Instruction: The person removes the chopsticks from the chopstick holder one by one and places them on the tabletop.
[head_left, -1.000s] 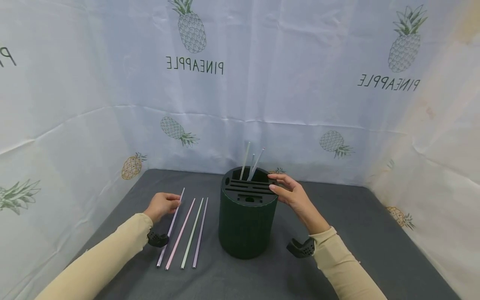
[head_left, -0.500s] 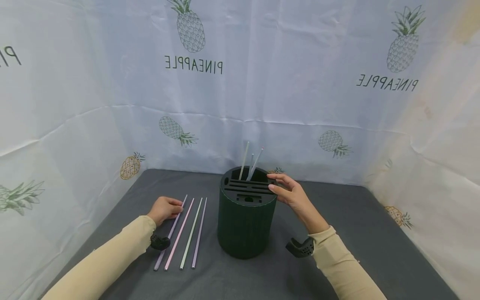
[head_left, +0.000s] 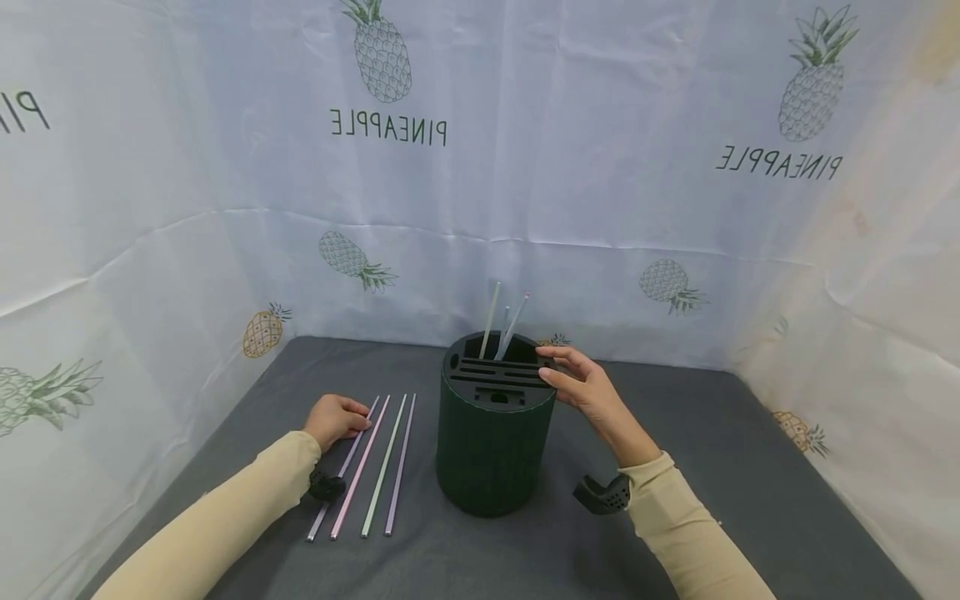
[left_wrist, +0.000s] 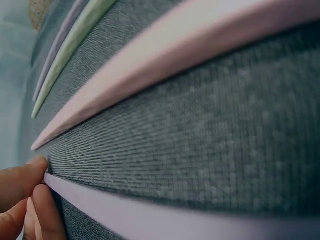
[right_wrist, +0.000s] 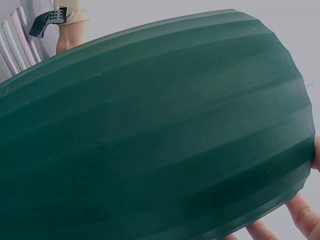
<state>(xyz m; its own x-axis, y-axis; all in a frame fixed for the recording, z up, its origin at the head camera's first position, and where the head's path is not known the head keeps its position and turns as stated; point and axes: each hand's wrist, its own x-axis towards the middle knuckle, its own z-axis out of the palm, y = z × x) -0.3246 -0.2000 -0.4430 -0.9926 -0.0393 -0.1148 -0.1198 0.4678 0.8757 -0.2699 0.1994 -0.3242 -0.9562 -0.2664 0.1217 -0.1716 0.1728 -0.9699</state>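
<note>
My left hand [head_left: 336, 422] pinches the far tip of the leftmost lilac chopstick [head_left: 349, 457] between thumb and finger. That chopstick [left_wrist: 115, 207] lies along the cloth in the left wrist view. Right of it lie a pink chopstick [head_left: 362, 467], a pale green one and a purple one, all pointing away from me. My right hand [head_left: 592, 396] rests on the right rim of a dark green round knife block [head_left: 491, 458], fingers fairly straight. Its green ribbed wall [right_wrist: 160, 130] fills most of the right wrist view, with some fingertips behind the edge.
Several thin sticks, including a pale green one [head_left: 490, 321], stand leaning in the block's rear opening. Slots run across its top. A dark grey cloth [head_left: 675, 508] covers the table, and a white curtain [head_left: 600, 200] printed with pineapples closes off the back and sides.
My left hand has come a little toward me and to the right, drawing the lilac chopstick's far tip closer beside the pink one. My right hand has stayed on the block's rim.
</note>
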